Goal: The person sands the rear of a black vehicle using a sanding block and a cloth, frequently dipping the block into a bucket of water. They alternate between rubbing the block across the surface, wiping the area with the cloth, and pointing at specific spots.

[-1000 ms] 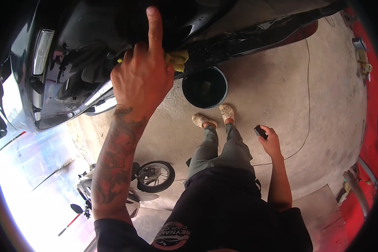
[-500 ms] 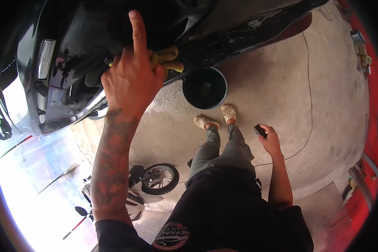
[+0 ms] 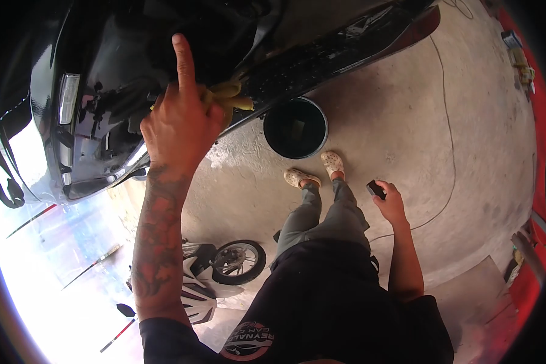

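Against the glossy black car body, my left hand presses a yellow cloth; its index finger is stretched out and the other fingers fold over the cloth. The cloth sticks out to the right of the hand, near the car's lower edge. Lower right, away from the car, my right hand is closed around a small black block, held over the concrete floor. What the block is cannot be made out.
A dark round bucket stands beside the car, just beyond my shoes. A motorcycle wheel is at the lower left. A thin cable curves over the floor at the right, near a red wall.
My left hand and the yellow cloth have moved slightly left and down across the car body. My right hand keeps its hold on the black block and has barely moved.
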`<state>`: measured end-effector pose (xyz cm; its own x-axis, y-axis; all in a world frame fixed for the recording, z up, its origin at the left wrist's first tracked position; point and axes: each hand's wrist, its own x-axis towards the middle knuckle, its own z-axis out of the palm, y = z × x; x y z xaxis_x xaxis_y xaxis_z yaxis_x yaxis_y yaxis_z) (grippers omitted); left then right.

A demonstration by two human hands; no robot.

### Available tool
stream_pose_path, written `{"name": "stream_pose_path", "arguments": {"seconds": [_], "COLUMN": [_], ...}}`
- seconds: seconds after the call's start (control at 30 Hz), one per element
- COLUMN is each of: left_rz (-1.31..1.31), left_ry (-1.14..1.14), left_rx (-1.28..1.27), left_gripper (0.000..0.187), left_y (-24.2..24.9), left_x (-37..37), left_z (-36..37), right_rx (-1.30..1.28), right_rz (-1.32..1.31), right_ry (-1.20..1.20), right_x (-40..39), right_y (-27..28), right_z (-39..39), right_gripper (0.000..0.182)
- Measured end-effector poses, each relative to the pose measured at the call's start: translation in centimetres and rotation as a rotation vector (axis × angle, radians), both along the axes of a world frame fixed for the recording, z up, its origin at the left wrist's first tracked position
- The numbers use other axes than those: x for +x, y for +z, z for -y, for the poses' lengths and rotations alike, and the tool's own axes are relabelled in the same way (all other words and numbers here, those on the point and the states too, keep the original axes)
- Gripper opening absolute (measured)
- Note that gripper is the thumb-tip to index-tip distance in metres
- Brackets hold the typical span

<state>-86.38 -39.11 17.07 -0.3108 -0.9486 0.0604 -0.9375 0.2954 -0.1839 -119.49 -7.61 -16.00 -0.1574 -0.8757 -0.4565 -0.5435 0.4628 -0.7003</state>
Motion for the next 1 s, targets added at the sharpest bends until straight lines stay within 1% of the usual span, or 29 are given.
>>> {"name": "stream_pose_path", "arguments": {"seconds": [0.2,0.3,0.6,0.7,0.87,1.0], "left_rz": [0.103,0.122,0.127,0.128,0.15,0.154], "left_ry": [0.043,0.014,-0.025,0.056,0.068,0.093], "left_rx": [0.026,0.021,-0.006,0.076,0.086,0.106], "left_gripper": [0.111,0.11,0.109,0.108,0.107,0.108], "left_y": [-0.6,-1.2,0.6,0.7,0.1,0.7], "left_x": [-0.1,0.3,-0.7,-1.4,-1.1,-1.5], "left_z": [0.1,-0.2,0.4,0.4,-0.3,-0.5], "right_rx": [0.003,0.008,0.017,-0.004,-0.048,0.053], "right_rz": [0.001,-0.004,-0.011,-0.006,0.015,-0.015], "right_ry": [-0.013,-0.017,-0.034,-0.041,-0.063,-0.068], "right_x": [0.1,0.2,0.2,0.3,0.4,0.4], "right_y": [-0.1,-0.1,-0.2,-0.4,-0.8,-0.2], "right_z": [-0.3,-0.5,-0.3,-0.2,-0.6,-0.5], "right_gripper": [0.047,0.047,0.046,0.045,0.045,0.045]}}
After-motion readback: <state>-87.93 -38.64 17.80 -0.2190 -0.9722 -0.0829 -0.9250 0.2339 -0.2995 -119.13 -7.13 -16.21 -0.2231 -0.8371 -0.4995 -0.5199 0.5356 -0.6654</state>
